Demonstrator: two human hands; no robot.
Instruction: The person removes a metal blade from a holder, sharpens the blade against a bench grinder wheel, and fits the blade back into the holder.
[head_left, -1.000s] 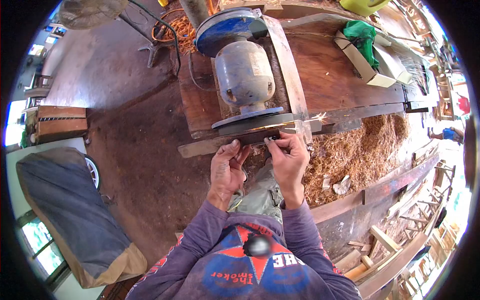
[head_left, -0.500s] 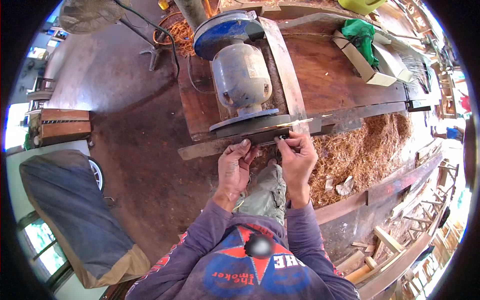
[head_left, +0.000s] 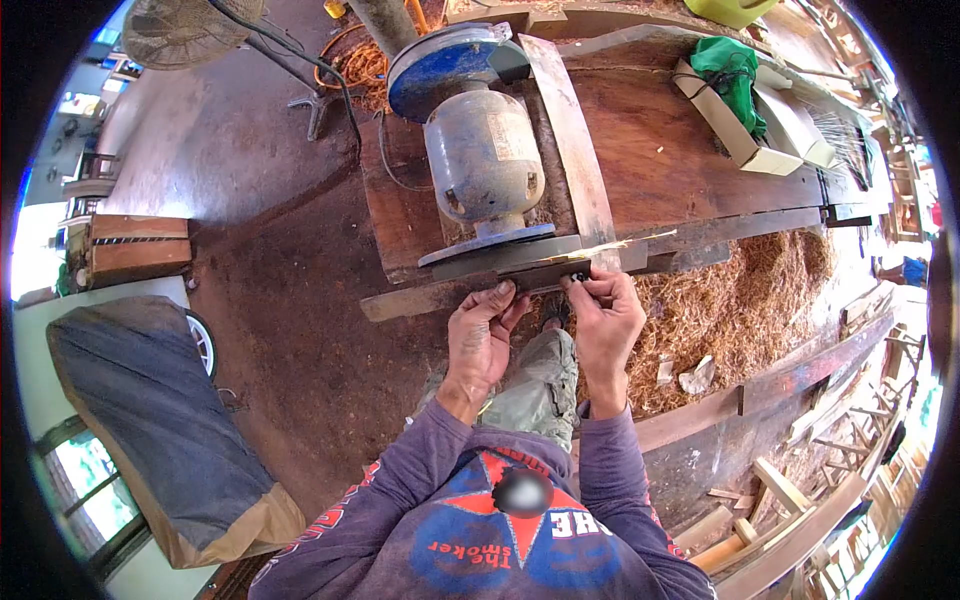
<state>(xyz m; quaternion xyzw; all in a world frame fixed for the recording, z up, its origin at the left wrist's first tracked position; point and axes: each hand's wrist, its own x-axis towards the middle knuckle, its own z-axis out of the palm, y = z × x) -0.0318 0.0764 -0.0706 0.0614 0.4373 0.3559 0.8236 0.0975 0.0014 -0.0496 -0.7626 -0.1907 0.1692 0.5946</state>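
Observation:
A bench grinder [head_left: 485,150] with a grey motor body stands on the wooden bench. Its near grinding wheel [head_left: 470,262] faces me, and sparks [head_left: 625,243] fly off to the right. Against this wheel's edge lies a dark flat metal blade [head_left: 545,275]. My left hand [head_left: 480,345] pinches the blade's left part between thumb and fingers. At its right end, my right hand [head_left: 608,325] grips it beside a small black piece [head_left: 578,277], which I cannot identify. A wooden board [head_left: 410,300] runs beneath the wheel at the left.
Wood shavings [head_left: 720,310] are heaped to the right, below the bench [head_left: 650,150]. An open cardboard box [head_left: 730,125] with a green bag [head_left: 725,70] sits on the bench. A covered bundle [head_left: 165,420] lies at left, and a fan [head_left: 190,30] stands at upper left.
Both hands and the blade have shifted slightly to the right along the wheel. The spark stream reaches farther right. The view has turned a little.

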